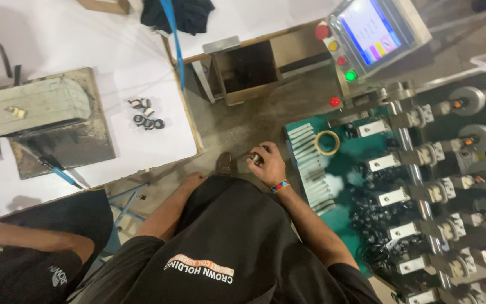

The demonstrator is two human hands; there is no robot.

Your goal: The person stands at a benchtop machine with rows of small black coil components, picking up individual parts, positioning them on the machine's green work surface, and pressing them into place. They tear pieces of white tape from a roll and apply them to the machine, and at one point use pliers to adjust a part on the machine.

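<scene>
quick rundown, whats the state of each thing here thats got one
right hand: closed around a small part
left hand: resting on the knee, holding nothing visible
touch screen: lit
green lamp: glowing
tape roll: lying flat on the green bench
brown box: open, looks empty

A single head-worn camera looks steeply down past the wearer's black shirt (226,247) to the floor. The view is tilted, taken from standing height rather than close up. The white table (85,62) lies left of the shirt, the green machine bench (338,169) right, a touchscreen panel (369,28) beyond it.
</scene>
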